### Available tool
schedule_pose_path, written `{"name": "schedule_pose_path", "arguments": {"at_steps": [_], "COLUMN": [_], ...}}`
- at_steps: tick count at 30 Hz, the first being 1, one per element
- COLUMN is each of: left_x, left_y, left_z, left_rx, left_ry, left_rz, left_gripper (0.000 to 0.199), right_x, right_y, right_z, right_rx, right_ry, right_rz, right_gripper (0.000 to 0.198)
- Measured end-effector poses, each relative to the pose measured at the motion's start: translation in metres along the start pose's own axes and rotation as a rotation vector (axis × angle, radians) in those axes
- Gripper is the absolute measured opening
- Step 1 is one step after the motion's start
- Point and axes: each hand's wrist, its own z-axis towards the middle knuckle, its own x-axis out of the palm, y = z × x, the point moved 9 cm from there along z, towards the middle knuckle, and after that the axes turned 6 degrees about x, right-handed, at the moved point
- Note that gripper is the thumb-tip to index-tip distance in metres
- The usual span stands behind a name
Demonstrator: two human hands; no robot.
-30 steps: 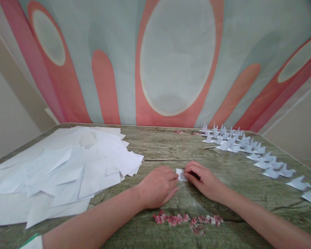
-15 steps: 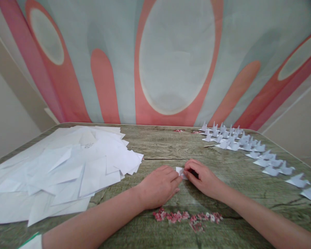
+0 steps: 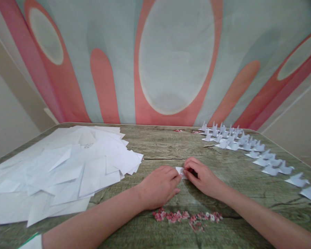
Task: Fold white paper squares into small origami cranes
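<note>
Between my two hands, near the middle of the table, is a small piece of folded white paper (image 3: 179,170). My left hand (image 3: 160,185) rests on the table, its fingers at the paper's left side and its thumb pointing right below. From the right, my right hand (image 3: 199,176) pinches the paper between thumb and fingers. Much of the paper is hidden by the fingers, so its folds are hard to make out.
A spread heap of white paper sheets (image 3: 67,166) covers the table's left side. Several folded white paper birds (image 3: 271,170) stand in rows along the right edge. Printed pink flowers (image 3: 175,216) mark the wooden table top (image 3: 155,141). A patterned wall covering (image 3: 177,62) rises behind.
Almost nothing differs. The fingers of my left hand have shifted very slightly at the paper; my right hand keeps its pinch.
</note>
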Motion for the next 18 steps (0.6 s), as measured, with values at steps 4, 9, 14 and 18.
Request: {"name": "schedule_pose_path", "arguments": {"at_steps": [4, 9, 14, 18], "left_x": [-0.001, -0.001, 0.0, 0.0], "left_y": [0.0, 0.006, 0.018, 0.017], "left_z": [-0.001, -0.003, -0.005, -0.004], "left_rx": [-0.008, -0.084, -0.156, -0.119], "left_ry": [0.0, -0.015, -0.045, -0.036], "left_rz": [-0.016, -0.124, -0.221, -0.223], "left_gripper": [0.035, 0.034, 0.037, 0.037], "right_x": [0.0, -0.001, -0.002, 0.0], "right_y": [-0.002, 0.001, 0.0, -0.004], "right_z": [0.0, 0.0, 0.001, 0.001], "right_rx": [0.004, -0.007, -0.005, 0.006], "right_ry": [0.0, 0.004, 0.011, 0.021], "right_rz": [0.006, 0.033, 0.06, 0.064], "right_gripper": [0.009, 0.009, 0.011, 0.01]}}
